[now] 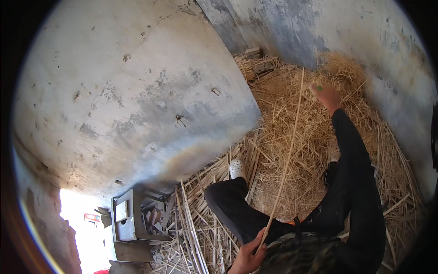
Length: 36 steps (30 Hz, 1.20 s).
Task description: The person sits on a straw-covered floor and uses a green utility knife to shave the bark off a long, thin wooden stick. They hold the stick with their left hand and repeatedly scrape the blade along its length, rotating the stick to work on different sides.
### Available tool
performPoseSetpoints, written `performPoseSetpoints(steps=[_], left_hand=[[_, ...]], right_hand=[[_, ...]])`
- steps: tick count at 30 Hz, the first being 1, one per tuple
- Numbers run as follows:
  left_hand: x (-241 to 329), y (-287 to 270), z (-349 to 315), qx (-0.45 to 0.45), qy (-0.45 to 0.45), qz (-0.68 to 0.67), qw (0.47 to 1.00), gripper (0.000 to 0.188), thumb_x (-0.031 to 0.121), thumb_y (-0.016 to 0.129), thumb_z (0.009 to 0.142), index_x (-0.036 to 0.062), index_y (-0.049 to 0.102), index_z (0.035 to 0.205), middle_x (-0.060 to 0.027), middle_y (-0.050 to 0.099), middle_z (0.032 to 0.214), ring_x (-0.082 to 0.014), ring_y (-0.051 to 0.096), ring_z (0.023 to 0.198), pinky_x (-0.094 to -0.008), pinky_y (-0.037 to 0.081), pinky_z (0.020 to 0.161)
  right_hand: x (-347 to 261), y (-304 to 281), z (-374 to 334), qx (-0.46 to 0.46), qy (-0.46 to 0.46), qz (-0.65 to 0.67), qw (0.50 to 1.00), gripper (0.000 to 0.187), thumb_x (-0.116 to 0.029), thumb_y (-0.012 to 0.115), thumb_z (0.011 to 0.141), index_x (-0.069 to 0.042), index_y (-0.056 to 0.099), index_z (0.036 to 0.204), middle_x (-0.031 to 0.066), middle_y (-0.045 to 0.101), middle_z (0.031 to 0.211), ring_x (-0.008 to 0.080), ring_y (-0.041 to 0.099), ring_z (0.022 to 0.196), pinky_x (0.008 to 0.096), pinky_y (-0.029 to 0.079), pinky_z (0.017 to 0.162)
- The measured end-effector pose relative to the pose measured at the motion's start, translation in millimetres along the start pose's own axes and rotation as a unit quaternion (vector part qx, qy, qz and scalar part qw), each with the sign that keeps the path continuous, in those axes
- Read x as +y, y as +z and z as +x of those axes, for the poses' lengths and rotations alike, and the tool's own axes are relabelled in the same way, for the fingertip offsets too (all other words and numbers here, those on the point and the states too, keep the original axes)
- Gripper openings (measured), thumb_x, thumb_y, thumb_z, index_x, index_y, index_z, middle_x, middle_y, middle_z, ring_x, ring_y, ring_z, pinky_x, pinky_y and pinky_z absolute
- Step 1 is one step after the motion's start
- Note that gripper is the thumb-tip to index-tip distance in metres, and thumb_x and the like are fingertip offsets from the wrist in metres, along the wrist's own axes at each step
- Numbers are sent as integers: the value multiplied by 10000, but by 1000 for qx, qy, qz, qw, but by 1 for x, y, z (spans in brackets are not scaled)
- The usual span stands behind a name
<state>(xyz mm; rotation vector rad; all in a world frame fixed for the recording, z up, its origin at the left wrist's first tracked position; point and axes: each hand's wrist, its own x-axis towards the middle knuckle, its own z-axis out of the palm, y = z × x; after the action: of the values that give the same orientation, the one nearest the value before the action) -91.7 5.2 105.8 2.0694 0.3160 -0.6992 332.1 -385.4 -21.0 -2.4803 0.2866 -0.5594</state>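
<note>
Gripping the lower end of a long, thin, pale straw stalk [286, 160], the left hand [248, 256] sits at the bottom centre of the frame, fingers closed around it. Above it, a bent leg in black trousers ends in a white shoe [237, 168]. Farther up, the right hand [327, 97] reaches over the golden straw pile [315, 137]; its grip cannot be told.

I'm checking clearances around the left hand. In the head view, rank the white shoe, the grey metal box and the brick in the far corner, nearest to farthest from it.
From the left hand, which grips the long stick's lower end:
1. White shoe, straight above the hand, on the bent leg's foot.
2. Grey metal box, off to the left by the wall.
3. Brick, high up in the far corner.
</note>
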Motion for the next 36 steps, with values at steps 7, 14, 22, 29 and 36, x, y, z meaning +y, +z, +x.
performPoseSetpoints(steps=[7,14,22,29,36], left_hand=[[-41,-10,26,79,73,-164,981,455,87,511,945,-17,422,1379,-35,524,647,-104,505,520,-246,416,502],[-5,-9,106,-45,149,-485,860,438,183,372,1035,35,325,1444,1,409,726,-53,382,468,-199,361,456],[6,-2,97,0,126,-383,915,463,167,418,1022,39,318,1455,36,415,689,-31,384,492,-180,345,462],[2,-8,94,54,155,-268,949,450,152,448,1005,38,364,1433,67,409,674,-11,372,512,-175,314,450],[7,-13,93,51,144,-297,942,462,160,477,998,33,374,1431,79,421,683,-1,376,542,-165,312,479]], right_hand=[[69,-29,6,-59,121,-4,991,727,-777,363,851,-117,401,547,-18,310,522,128,274,443,349,235,441],[-140,-30,-161,-286,-266,116,913,705,-782,490,786,-124,686,627,-8,395,414,129,396,365,328,350,390],[-141,7,-164,-260,-217,48,940,833,-892,393,709,-104,549,489,8,330,380,190,435,350,361,353,372],[-155,19,-199,-125,-415,46,900,801,-870,407,728,-124,564,482,11,359,362,169,436,331,350,340,351],[-166,18,-211,-178,-403,87,893,817,-853,414,748,-97,579,485,-1,367,370,147,394,322,312,309,335]])
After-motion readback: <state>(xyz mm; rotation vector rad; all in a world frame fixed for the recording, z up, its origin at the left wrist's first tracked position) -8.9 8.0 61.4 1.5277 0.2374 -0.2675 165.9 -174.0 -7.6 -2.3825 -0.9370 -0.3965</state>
